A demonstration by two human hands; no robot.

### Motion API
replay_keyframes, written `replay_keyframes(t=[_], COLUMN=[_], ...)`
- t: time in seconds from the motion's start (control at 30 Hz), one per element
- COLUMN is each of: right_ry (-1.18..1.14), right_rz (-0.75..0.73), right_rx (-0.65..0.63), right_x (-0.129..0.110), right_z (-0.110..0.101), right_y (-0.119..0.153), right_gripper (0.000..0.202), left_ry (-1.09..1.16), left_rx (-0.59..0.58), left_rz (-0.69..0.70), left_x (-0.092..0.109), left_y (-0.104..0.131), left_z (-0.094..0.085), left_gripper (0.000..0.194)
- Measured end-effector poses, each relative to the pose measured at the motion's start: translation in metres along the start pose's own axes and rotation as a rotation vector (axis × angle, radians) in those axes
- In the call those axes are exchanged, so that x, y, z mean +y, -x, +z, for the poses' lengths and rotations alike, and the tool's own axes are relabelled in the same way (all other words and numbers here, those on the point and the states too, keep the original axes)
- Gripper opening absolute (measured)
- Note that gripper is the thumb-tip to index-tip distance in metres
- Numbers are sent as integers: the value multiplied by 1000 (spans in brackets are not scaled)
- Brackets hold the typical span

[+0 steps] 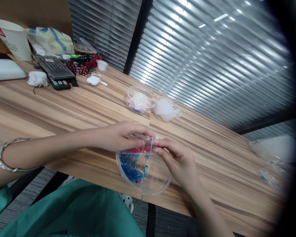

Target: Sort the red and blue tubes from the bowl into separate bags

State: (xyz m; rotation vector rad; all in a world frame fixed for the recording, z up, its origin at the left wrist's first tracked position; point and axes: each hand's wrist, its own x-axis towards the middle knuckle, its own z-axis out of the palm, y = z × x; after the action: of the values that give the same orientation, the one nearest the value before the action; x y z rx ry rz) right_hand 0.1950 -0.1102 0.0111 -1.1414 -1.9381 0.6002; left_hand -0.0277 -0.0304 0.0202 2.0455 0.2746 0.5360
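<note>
Left hand (118, 135): grip pinching red-filled bag (138, 149)
Right hand (181, 159): grip pinching bag's three-o'clock end
Clear tray (154, 191): toward six o'clock, blue pieces (130, 167) inside

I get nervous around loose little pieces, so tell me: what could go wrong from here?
Mixing: the left hand and right hand hold the clear bag of red pieces over part of the round dish of blue pieces, so a slip might drop red among blue.

Spilling: the dish sits close to the near edge of the table; a knock could push it off.
</note>
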Motion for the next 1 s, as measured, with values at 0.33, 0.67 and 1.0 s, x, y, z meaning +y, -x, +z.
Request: replay_keyframes(t=[0.33,0.67,1.0], right_ry=[-112,35,71], right_rz=[75,-27,-31], right_rx=[52,54,94], right_x=[1,-5,-3], right_z=[3,0,1], right_y=[2,-1,1], right_gripper=[20,7,20], left_ry=[-1,25,69], left_rx=[-2,26,22], left_rz=[-14,-61,-73], left_x=[2,-1,0], left_y=[-1,-2,-2], left_z=[-1,0,0], left_gripper=[32,31,33])
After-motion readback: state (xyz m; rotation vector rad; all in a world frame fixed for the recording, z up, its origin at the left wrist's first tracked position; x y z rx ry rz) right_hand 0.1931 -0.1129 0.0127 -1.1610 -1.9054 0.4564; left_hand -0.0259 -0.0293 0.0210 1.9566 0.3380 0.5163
